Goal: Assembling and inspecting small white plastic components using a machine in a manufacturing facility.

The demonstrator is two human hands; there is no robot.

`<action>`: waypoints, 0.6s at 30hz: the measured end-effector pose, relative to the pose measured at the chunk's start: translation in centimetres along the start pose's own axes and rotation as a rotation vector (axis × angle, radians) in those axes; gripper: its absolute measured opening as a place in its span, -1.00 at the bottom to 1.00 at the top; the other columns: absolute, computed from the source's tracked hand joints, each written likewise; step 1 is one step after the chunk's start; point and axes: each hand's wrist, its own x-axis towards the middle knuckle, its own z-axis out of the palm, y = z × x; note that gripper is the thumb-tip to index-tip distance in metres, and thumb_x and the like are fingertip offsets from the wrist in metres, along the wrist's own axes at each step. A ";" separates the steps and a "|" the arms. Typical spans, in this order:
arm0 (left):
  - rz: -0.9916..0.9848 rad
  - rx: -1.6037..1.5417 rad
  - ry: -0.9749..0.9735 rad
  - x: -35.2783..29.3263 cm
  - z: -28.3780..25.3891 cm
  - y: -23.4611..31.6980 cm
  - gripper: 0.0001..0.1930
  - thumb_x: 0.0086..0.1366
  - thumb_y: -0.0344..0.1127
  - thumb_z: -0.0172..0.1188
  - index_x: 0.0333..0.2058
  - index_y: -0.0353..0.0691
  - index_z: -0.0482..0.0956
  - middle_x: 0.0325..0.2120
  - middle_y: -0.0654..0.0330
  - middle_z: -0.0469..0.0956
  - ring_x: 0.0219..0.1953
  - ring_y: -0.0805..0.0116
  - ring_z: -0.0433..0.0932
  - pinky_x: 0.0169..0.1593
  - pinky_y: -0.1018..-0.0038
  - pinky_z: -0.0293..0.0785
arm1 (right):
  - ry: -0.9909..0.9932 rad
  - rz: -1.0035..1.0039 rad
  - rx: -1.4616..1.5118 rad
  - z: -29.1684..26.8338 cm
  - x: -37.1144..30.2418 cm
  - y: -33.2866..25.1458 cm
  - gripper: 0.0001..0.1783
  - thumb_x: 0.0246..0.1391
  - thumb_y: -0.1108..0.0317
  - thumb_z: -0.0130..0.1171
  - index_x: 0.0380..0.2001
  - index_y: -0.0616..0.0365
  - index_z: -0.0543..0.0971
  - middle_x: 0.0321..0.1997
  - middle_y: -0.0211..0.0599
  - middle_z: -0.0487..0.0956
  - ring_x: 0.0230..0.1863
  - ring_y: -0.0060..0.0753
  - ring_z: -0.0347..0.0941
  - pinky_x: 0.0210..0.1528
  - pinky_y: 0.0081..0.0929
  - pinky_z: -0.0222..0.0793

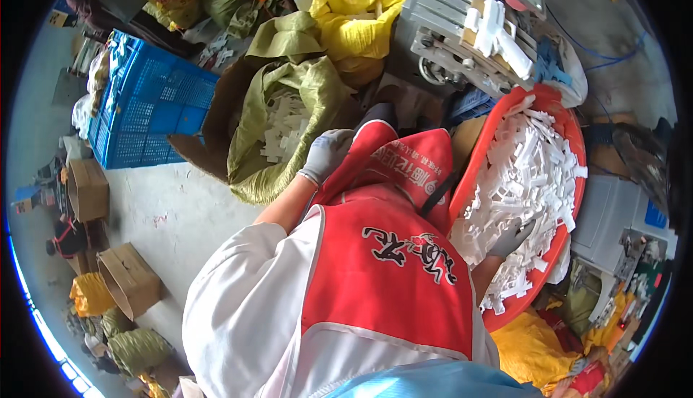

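My left hand (pixel 328 154), in a grey glove, rests by my knee at the right edge of an olive woven sack (pixel 249 152). Its fingers curl under and look closed; whatever they may hold is hidden. Inside the sack lie many white plastic pieces (pixel 285 127). On my right, a large red tub (pixel 575 145) is heaped with white plastic parts (pixel 523 159). Low in this heap, my right hand (pixel 512 238), also grey-gloved, reaches among the parts with its fingers stretched out and apart. No part is seen gripped in it.
A blue crate (pixel 155 109) stands left of the sack. Behind it are a yellow woven bag (pixel 357 26) and a grey machine (pixel 462 33) with white parts on top. Cardboard boxes (pixel 128 279) sit on the floor at far left. An orange-yellow sack (pixel 534 347) lies below the tub.
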 end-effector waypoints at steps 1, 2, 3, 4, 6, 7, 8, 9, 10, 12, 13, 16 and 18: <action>0.009 0.002 -0.003 0.1 0.2 -0.2 -0.77 0.22 -0.27 0.08 -0.18 -0.16 0.59 -0.25 0.06 0.60 -0.13 0.04 0.53 -0.05 0.26 0.45 | 0.009 0.072 0.065 0.1 0.0 -1.0 -0.38 0.26 0.33 -0.06 0.33 0.27 0.10 0.40 -0.07 0.14 0.35 -0.20 0.13 0.32 -0.38 0.08; 0.002 -0.001 0.002 0.1 0.1 -0.3 -0.77 0.22 -0.27 0.08 -0.18 -0.16 0.59 -0.25 0.06 0.60 -0.13 0.04 0.53 -0.05 0.26 0.45 | 0.019 0.144 0.130 0.3 0.1 -1.7 -0.40 0.30 0.29 -0.10 0.33 0.28 0.09 0.40 -0.07 0.14 0.33 -0.20 0.16 0.32 -0.38 0.08; 0.015 -0.007 0.008 0.1 0.0 -0.5 -0.76 0.22 -0.27 0.11 -0.17 -0.18 0.59 -0.25 0.05 0.60 -0.15 0.04 0.54 -0.06 0.27 0.45 | 0.025 0.078 0.119 0.6 0.3 -1.3 -0.38 0.32 0.21 -0.11 0.32 0.31 0.10 0.37 -0.04 0.18 0.31 -0.20 0.20 0.31 -0.39 0.11; 0.036 -0.015 0.007 0.3 -0.2 -0.1 -0.76 0.21 -0.27 0.14 -0.17 -0.19 0.60 -0.26 0.04 0.60 -0.17 0.04 0.56 -0.07 0.29 0.46 | 0.030 0.075 0.117 0.7 0.3 -1.6 -0.38 0.32 0.21 -0.11 0.32 0.31 0.10 0.37 -0.04 0.18 0.31 -0.20 0.20 0.31 -0.39 0.11; 0.022 -0.034 -0.004 0.3 -0.7 0.9 -0.77 0.22 -0.27 0.09 -0.19 -0.16 0.60 -0.25 0.05 0.60 -0.15 0.03 0.54 -0.05 0.26 0.45 | 0.033 0.120 0.106 0.9 0.5 -2.5 -0.38 0.32 0.17 -0.11 0.32 0.31 0.11 0.36 -0.03 0.20 0.29 -0.22 0.22 0.27 -0.40 0.14; 0.028 -0.048 0.029 0.4 -0.9 1.2 -0.78 0.22 -0.27 0.10 -0.20 -0.16 0.61 -0.26 0.04 0.60 -0.15 0.02 0.54 -0.06 0.26 0.46 | 0.045 0.174 0.139 1.3 0.1 -4.5 -0.37 0.32 0.13 -0.10 0.31 0.30 0.13 0.34 -0.05 0.23 0.26 -0.25 0.25 0.24 -0.42 0.17; 0.045 -0.066 0.056 0.7 -0.9 1.5 -0.78 0.21 -0.27 0.11 -0.20 -0.16 0.61 -0.26 0.03 0.60 -0.16 0.01 0.55 -0.07 0.25 0.46 | 0.048 0.267 0.327 2.1 -0.4 -6.9 -0.38 0.31 0.13 -0.09 0.30 0.30 0.16 0.32 -0.11 0.25 0.23 -0.28 0.26 0.21 -0.43 0.17; 0.029 -0.073 0.079 0.7 -1.0 1.1 -0.78 0.21 -0.26 0.13 -0.21 -0.17 0.62 -0.28 0.00 0.61 -0.18 0.00 0.56 -0.09 0.25 0.47 | 0.036 0.193 0.326 2.5 0.2 -5.5 -0.40 0.30 0.15 -0.07 0.28 0.30 0.19 0.28 -0.12 0.29 0.18 -0.29 0.29 0.18 -0.44 0.21; 0.016 -0.043 0.116 0.7 -1.3 1.4 -0.78 0.20 -0.28 0.13 -0.20 -0.18 0.62 -0.27 -0.03 0.61 -0.19 0.00 0.57 -0.10 0.25 0.48 | 0.034 0.120 0.320 2.5 0.8 -3.9 -0.41 0.29 0.16 -0.05 0.26 0.31 0.22 0.24 -0.13 0.33 0.14 -0.29 0.33 0.15 -0.46 0.25; -0.011 -0.038 0.130 1.1 -1.4 0.3 -0.78 0.22 -0.32 0.12 -0.19 -0.21 0.62 -0.26 -0.02 0.61 -0.17 0.02 0.57 -0.10 0.27 0.49 | -0.028 0.086 0.427 3.6 1.1 -3.9 -0.47 0.29 0.19 -0.05 0.23 0.26 0.27 0.16 -0.21 0.39 0.06 -0.37 0.37 0.06 -0.50 0.30; 0.017 -0.057 0.149 1.6 -1.6 0.2 -0.78 0.23 -0.33 0.11 -0.18 -0.22 0.61 -0.25 -0.01 0.61 -0.16 0.04 0.58 -0.10 0.28 0.49 | -0.040 0.127 0.481 3.9 0.9 -5.0 -0.49 0.29 0.19 -0.06 0.22 0.25 0.29 0.13 -0.25 0.41 0.03 -0.41 0.39 0.03 -0.52 0.32; 0.065 -0.058 0.173 3.9 -3.1 1.7 -0.78 0.23 -0.36 0.11 -0.16 -0.24 0.61 -0.24 0.01 0.61 -0.15 0.07 0.58 -0.05 0.31 0.48 | -0.041 0.159 0.537 4.5 0.7 -7.1 -0.49 0.31 0.14 -0.07 0.19 0.24 0.30 0.12 -0.31 0.42 0.02 -0.46 0.40 0.02 -0.51 0.36; 0.165 -0.045 0.210 6.0 -4.2 3.4 -0.78 0.25 -0.38 0.10 -0.16 -0.27 0.60 -0.22 0.03 0.62 -0.15 0.08 0.58 -0.04 0.32 0.47 | -0.071 0.212 0.624 4.6 0.0 -9.5 -0.46 0.30 0.17 -0.01 0.24 0.23 0.26 0.13 -0.37 0.40 0.01 -0.54 0.37 0.05 -0.54 0.30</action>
